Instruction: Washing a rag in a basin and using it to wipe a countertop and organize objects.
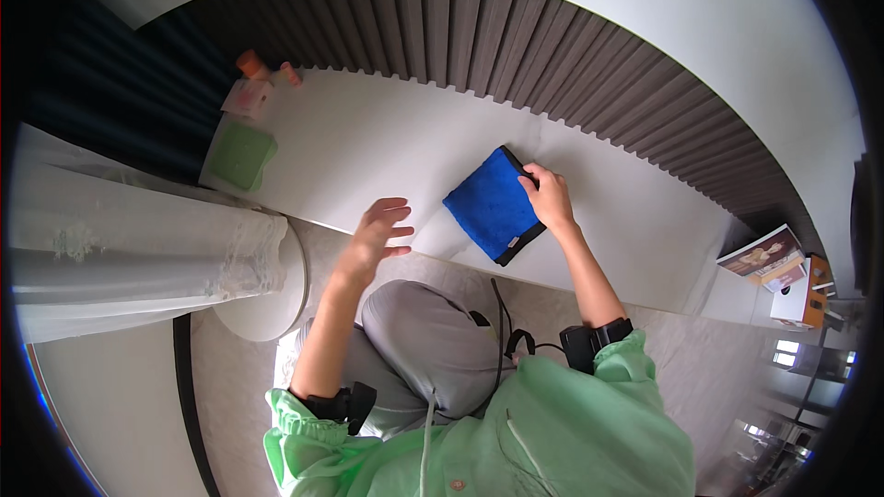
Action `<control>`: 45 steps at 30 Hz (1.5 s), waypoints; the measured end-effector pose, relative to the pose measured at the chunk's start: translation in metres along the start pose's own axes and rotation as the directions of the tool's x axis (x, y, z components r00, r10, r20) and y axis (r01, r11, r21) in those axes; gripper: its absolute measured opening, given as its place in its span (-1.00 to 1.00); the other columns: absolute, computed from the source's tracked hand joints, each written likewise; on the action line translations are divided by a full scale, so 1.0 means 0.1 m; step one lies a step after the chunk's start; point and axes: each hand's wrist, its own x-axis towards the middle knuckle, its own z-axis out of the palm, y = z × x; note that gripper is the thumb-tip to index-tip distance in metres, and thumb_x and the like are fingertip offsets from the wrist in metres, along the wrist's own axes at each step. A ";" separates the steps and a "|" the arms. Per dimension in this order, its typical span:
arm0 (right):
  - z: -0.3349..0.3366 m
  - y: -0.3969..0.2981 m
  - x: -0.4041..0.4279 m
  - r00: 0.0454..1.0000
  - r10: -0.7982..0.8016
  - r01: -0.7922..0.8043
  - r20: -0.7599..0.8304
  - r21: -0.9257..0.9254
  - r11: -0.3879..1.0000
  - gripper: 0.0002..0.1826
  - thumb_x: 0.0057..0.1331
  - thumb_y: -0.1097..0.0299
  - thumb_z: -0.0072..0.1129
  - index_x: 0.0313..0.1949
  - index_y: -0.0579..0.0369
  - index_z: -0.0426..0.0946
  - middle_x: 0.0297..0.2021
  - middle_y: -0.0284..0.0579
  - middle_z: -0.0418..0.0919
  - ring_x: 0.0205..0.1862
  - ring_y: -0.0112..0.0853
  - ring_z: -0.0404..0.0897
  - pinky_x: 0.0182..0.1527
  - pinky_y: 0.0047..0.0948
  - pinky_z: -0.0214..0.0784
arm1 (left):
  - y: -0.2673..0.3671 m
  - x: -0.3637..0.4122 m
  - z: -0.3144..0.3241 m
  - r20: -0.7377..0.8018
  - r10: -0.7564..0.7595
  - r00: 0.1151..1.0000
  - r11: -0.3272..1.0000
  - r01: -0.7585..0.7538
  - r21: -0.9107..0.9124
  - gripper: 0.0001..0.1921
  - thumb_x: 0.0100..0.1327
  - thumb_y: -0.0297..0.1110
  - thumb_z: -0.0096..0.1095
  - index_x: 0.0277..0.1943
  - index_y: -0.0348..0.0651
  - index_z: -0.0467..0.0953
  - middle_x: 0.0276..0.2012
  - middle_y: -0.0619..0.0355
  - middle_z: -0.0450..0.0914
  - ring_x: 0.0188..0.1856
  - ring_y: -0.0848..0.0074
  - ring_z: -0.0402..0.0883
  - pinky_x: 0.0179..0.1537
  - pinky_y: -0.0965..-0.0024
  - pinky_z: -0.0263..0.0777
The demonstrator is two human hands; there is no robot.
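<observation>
A blue towel (487,207) with black edging and a small tag lies folded on the white marble-look counter (345,131), near its front edge. My right hand (548,195) grips the towel's black-edged right side, thumb on top and fingers at the far edge. My left hand (378,235) hovers left of the towel by the counter's front edge, palm turned towards it, fingers spread and holding nothing.
A green plastic container (242,155), a pink-and-white packet (246,98), an orange-capped container (251,64) and a small pink tube (291,74) are at the far left. Picture-printed boxes (763,257) stand far right. A dark slatted panel (483,34) backs the counter.
</observation>
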 end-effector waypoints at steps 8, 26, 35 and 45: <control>0.12 0.05 -0.09 0.992 -0.074 0.050 -0.098 -0.228 0.972 -0.53 0.03 0.20 0.22 -0.10 0.16 0.37 -0.21 0.05 0.46 -0.19 -0.04 0.44 -0.12 -0.17 0.29 | -0.53 0.35 0.73 -0.198 -0.040 0.979 0.905 0.119 0.409 -0.24 -0.05 -0.18 0.24 0.22 -0.12 0.09 0.18 -0.06 0.02 0.14 0.19 0.19 0.10 0.26 0.17; -0.16 -0.75 -0.78 0.975 -0.204 0.218 0.091 -0.183 0.959 -0.36 -0.05 0.07 0.28 -0.12 0.30 0.31 -0.25 0.15 0.44 -0.18 -0.02 0.43 -0.15 -0.18 0.27 | -0.30 0.12 1.02 0.019 -0.174 0.985 0.766 0.147 -0.626 -0.43 0.05 -0.14 0.03 0.13 -0.14 0.16 0.04 0.09 0.26 0.10 0.34 0.22 0.03 0.10 0.19; -0.02 -0.62 -0.55 0.995 -0.032 0.029 0.097 0.035 0.999 -0.62 -0.01 0.50 0.22 -0.17 0.26 0.37 -0.32 0.05 0.50 -0.29 -0.16 0.49 -0.19 -0.30 0.31 | -0.03 0.24 0.41 0.115 0.119 0.986 0.963 -0.087 -0.256 -0.55 0.07 -0.15 0.08 -0.02 -0.25 0.38 -0.01 0.03 0.41 0.07 0.47 0.30 0.05 0.34 0.20; 0.26 -0.56 -0.27 0.992 0.103 -0.117 0.075 0.204 0.972 -0.69 0.01 0.51 0.20 -0.23 0.23 0.37 -0.37 -0.04 0.52 -0.29 -0.22 0.50 -0.18 -0.33 0.30 | 0.11 -0.24 -1.64 -0.379 0.261 0.888 0.913 -0.354 -0.204 -0.52 0.10 -0.16 -0.05 0.08 -0.18 0.30 0.07 0.06 0.30 0.08 0.32 0.31 0.11 0.28 0.12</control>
